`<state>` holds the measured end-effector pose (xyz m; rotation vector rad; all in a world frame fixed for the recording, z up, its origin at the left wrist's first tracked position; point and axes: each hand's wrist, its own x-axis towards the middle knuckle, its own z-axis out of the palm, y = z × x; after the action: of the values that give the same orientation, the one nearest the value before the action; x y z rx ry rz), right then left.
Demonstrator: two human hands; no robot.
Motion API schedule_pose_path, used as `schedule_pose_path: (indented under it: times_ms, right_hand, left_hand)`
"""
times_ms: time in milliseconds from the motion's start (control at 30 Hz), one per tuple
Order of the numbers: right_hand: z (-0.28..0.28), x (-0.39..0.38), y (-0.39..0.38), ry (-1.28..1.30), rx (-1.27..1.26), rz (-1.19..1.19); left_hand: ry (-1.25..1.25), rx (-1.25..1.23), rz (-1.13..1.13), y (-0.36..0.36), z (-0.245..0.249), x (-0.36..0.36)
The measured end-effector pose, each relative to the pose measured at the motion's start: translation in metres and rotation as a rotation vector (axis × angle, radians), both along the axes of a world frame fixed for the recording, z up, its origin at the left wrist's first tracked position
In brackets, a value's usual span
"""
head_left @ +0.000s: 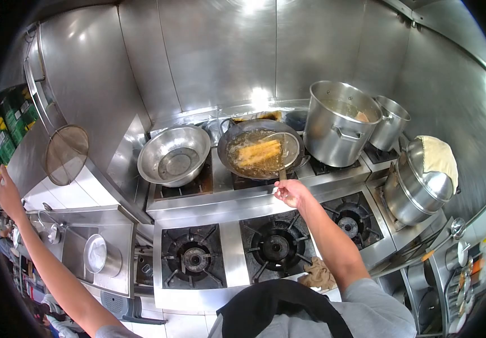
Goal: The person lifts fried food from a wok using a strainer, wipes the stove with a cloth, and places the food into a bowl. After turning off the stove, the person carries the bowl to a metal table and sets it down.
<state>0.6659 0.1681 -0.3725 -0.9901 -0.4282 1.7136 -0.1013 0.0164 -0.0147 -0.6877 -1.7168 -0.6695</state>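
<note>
My right hand is closed around the handle of a skimmer. The round head of the skimmer lies inside the wok, at the right of its bowl. Golden fried sticks sit in bubbling oil beside and partly over the skimmer head. Far out to the left, my left hand is raised with fingers stretched out and nothing in them. The nearest thing to it is a large round mesh strainer, which hangs by its long handle on the wall.
Left of the wok stands a wide metal bowl. A tall stockpot, a smaller pot and a cloth-topped steamer stand to the right. Burners line the front. A sink holds a metal pot.
</note>
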Motion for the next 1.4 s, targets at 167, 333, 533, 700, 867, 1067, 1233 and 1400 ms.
schedule_pose_path:
  times_ms: [167,333,533,700,867,1067,1233,1400]
  right_hand:
    - [0.001,0.001,0.0,-0.154,0.007,0.015]
    - [0.011,0.0,-0.005,-0.161,0.013,-0.005]
    - [0.004,0.004,-0.001,-0.173,0.008,0.018]
    - [0.003,0.003,0.001,-0.089,0.0,0.053]
    - [0.002,0.002,0.005,0.173,-0.019,0.033]
    - [0.009,0.003,0.001,0.261,-0.018,0.024]
    - [0.006,0.003,0.003,0.245,-0.04,0.046]
    - [0.002,0.003,0.005,0.153,-0.025,0.024]
  left_hand:
    - [0.008,0.054,-0.014,-0.003,0.0,0.007]
    - [-0.022,0.065,-0.048,-0.002,-0.001,0.011]
    - [-0.054,0.076,-0.089,-0.001,-0.001,0.015]
    - [-0.075,0.071,-0.121,-0.003,-0.001,0.02]
    - [-0.164,0.041,-0.121,-0.007,0.004,0.032]
    - [-0.147,0.056,-0.115,-0.008,0.004,0.038]
    - [-0.222,0.03,-0.137,-0.01,0.007,0.044]
    - [-0.177,0.059,-0.112,-0.008,0.006,0.043]
